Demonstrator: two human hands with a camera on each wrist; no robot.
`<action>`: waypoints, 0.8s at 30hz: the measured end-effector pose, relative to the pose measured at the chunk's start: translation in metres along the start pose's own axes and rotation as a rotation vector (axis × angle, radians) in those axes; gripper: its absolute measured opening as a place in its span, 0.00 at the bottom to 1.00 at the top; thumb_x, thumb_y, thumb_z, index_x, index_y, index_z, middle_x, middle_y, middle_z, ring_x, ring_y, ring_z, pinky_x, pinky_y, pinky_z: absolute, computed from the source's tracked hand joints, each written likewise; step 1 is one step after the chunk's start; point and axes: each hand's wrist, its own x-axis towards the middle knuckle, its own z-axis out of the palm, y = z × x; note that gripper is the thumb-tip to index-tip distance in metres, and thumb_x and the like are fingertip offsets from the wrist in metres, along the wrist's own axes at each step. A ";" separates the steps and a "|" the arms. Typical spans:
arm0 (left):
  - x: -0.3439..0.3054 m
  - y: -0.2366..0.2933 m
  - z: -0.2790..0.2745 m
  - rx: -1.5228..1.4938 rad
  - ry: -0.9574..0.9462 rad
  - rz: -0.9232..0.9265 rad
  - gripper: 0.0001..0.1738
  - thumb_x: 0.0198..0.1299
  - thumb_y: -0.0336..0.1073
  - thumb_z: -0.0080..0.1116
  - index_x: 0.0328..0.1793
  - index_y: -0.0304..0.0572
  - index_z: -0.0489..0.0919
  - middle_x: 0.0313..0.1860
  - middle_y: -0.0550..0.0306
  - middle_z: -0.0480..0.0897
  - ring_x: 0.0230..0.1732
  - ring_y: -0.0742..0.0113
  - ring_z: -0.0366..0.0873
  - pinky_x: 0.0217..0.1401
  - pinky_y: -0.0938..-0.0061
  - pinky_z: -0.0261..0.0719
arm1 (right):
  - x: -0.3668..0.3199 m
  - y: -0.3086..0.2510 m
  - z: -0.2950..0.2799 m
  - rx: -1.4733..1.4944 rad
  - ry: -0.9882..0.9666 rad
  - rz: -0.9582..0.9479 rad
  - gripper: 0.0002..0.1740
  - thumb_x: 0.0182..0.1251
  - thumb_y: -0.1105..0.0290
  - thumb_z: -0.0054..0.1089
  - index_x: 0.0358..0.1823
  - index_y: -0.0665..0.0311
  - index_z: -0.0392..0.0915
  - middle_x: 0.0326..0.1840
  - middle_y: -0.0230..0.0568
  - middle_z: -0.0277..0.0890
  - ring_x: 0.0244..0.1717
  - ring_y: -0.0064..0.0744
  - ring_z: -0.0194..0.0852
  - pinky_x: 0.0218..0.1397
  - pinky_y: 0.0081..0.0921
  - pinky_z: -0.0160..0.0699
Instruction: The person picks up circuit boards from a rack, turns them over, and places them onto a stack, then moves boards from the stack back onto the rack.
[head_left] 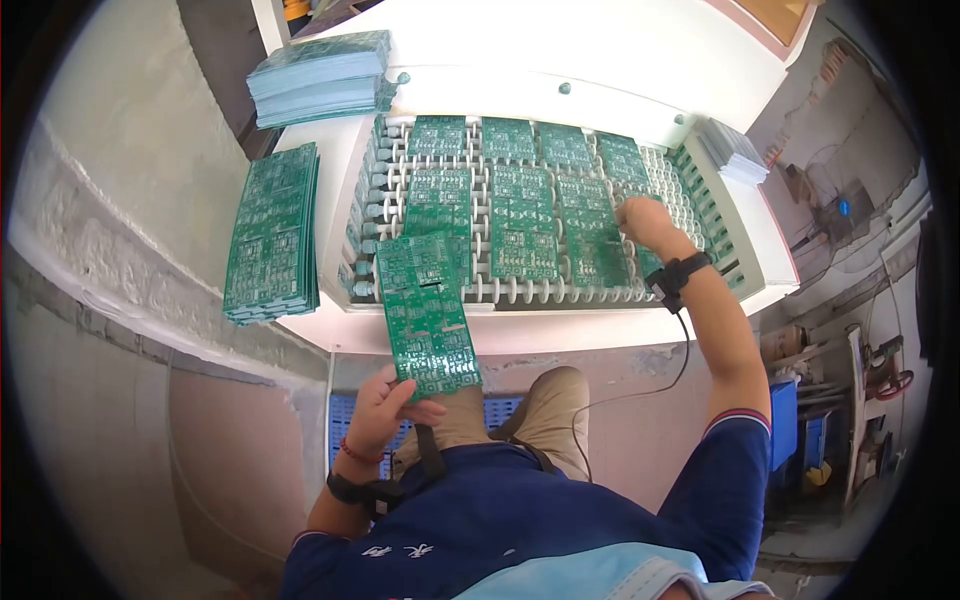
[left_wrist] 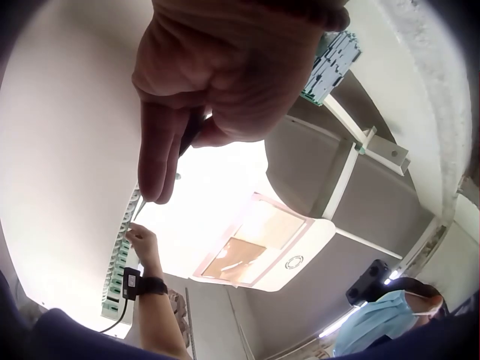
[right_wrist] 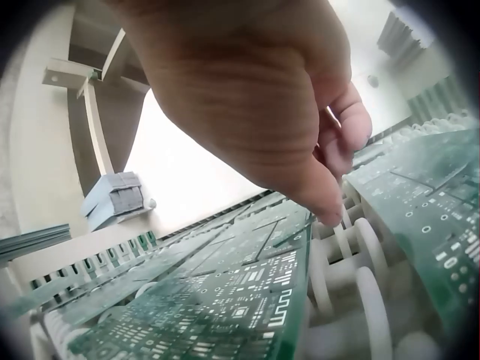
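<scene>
In the head view my left hand [head_left: 385, 410] pinches the near end of a green circuit board [head_left: 425, 310], thumb on top. Its far end overlaps a board lying on the white rollers. From below, the left wrist view shows the fingers of the left hand [left_wrist: 217, 82] and a dark edge at the thumb. My right hand [head_left: 655, 225] is over the right side of the roller bed, fingers bent, beside a board [head_left: 590, 235]. In the right wrist view, its thumb tip is near the gap between a left board [right_wrist: 247, 292] and a right board [right_wrist: 427, 202]; I cannot tell whether it grips either.
Several more boards lie in rows on the roller bed [head_left: 515, 292]. A stack of green boards [head_left: 270, 235] stands on the left ledge, with a bluish-edged stack [head_left: 320, 80] behind it. Another stack [head_left: 730, 150] is at the right rim. A cable [head_left: 640, 392] runs from the right wrist.
</scene>
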 end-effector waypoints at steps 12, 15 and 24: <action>-0.002 0.008 -0.012 0.020 0.027 0.062 0.15 0.64 0.31 0.40 0.54 0.29 0.68 0.42 0.46 0.79 0.35 0.59 0.82 0.34 0.71 0.84 | -0.090 -0.068 -0.078 0.512 -0.005 -0.364 0.06 0.47 0.76 0.58 0.29 0.63 0.78 0.26 0.48 0.75 0.29 0.49 0.74 0.34 0.36 0.73; -0.003 0.014 -0.008 0.016 0.017 0.064 0.16 0.64 0.30 0.40 0.55 0.29 0.68 0.43 0.46 0.79 0.35 0.60 0.82 0.35 0.72 0.83 | -0.112 -0.106 -0.075 0.504 0.173 -0.383 0.06 0.49 0.76 0.59 0.31 0.66 0.78 0.26 0.48 0.75 0.29 0.48 0.75 0.34 0.35 0.73; -0.013 0.014 -0.004 0.012 0.021 0.045 0.16 0.65 0.31 0.42 0.56 0.30 0.68 0.44 0.49 0.78 0.37 0.61 0.82 0.36 0.73 0.83 | -0.101 -0.197 -0.080 1.056 0.022 -0.395 0.06 0.56 0.72 0.60 0.31 0.69 0.77 0.21 0.43 0.75 0.21 0.28 0.72 0.26 0.24 0.69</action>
